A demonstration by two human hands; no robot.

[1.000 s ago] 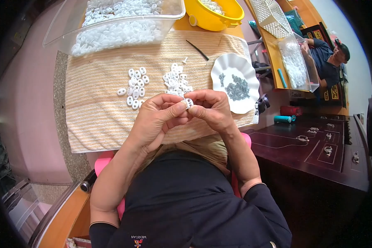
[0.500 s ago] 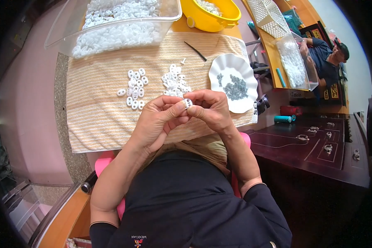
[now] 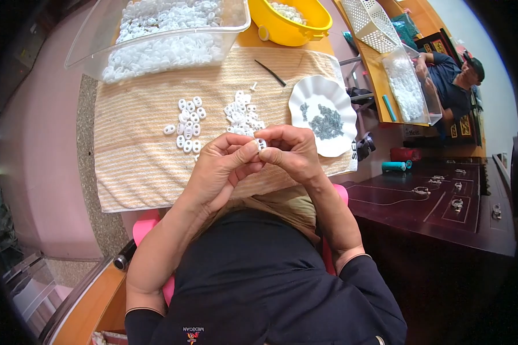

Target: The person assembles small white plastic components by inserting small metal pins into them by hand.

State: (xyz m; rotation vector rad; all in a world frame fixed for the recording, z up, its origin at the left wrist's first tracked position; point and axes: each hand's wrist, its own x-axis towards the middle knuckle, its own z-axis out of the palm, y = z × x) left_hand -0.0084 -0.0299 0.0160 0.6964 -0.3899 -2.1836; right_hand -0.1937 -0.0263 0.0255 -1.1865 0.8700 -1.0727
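Note:
Between my fingertips is a small white oval plastic piece with two holes. My left hand pinches it from one side with thumb and forefinger. From the other side my right hand grips it the same way, so the hands nearly meet. Just beyond them lies a heap of like white pieces, partly hidden by my fingers. A looser group of two-holed pieces rests further left. To the right, small dark grey bits lie in a white scalloped dish.
A striped towel covers the table. At the back stand a clear bin of white pieces and a yellow tub. A thin black rod lies near the dish. Another person sits at a bench on the right.
Both hands stay in nearly the same pinch around the white piece. The view has shifted very slightly; nothing else has visibly moved.

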